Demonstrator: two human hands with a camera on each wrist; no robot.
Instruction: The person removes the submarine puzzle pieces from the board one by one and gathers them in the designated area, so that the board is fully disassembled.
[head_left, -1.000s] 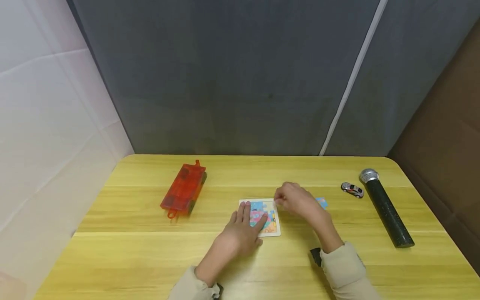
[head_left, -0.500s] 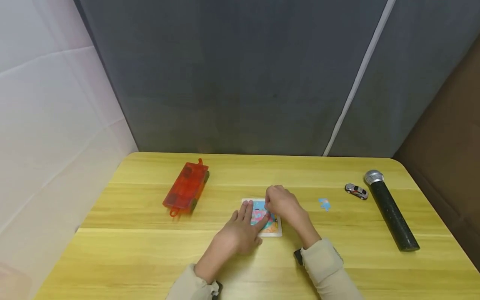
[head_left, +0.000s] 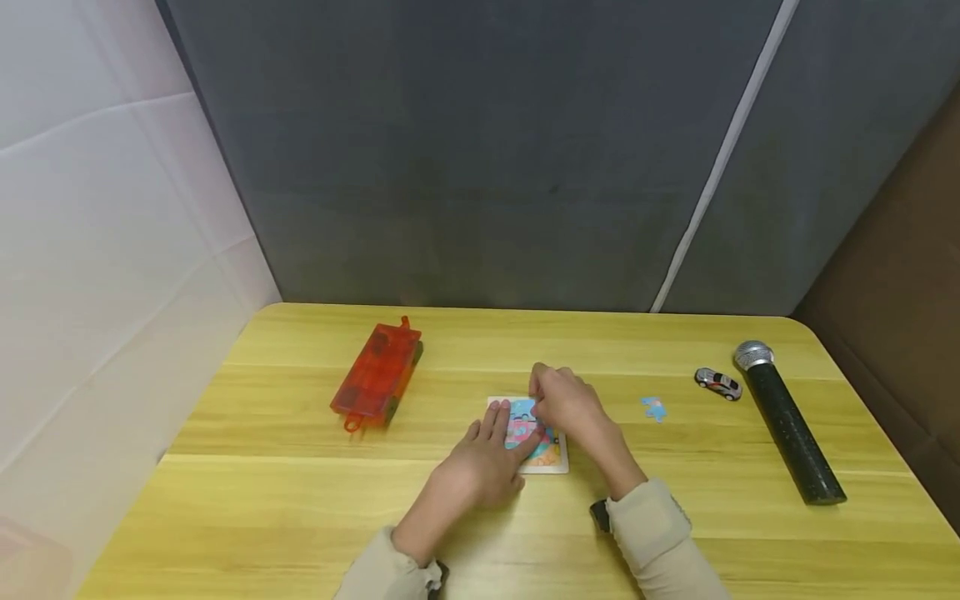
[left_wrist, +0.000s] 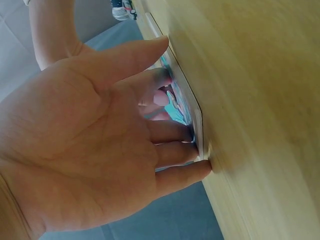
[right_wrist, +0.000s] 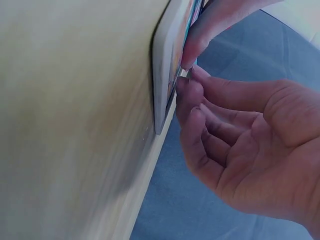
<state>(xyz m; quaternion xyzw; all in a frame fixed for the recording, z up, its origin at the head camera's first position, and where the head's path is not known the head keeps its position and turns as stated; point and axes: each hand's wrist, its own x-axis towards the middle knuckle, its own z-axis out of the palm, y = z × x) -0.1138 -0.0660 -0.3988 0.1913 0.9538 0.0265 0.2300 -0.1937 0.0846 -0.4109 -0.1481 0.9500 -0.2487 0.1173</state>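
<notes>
A small square jigsaw puzzle [head_left: 519, 432] with a pale frame [head_left: 551, 469] lies on the table, printed in blue, pink and yellow. My left hand [head_left: 480, 473] rests on its left side, fingers straight and spread, the fingertips down on the pieces in the left wrist view. At the puzzle's upper right, my right hand [head_left: 573, 408] pinches a small puzzle piece between thumb and forefinger; the fingers hide most of it. The right wrist view has this right hand [right_wrist: 240, 130] with its other fingers curled, close over the board. One loose blue puzzle piece [head_left: 655, 409] lies right of the board.
A translucent red toy [head_left: 377, 372] with dark wheels stands at the left of the wooden table [head_left: 262, 517]. Farther right are a small silver toy car [head_left: 717, 383] and a black microphone [head_left: 791, 429]. A dark grey panel [head_left: 465, 167] rises behind the table.
My right hand has moved left from the board's right edge to over its upper right part. The loose piece, partly hidden before, now shows fully. My left hand stays on the puzzle.
</notes>
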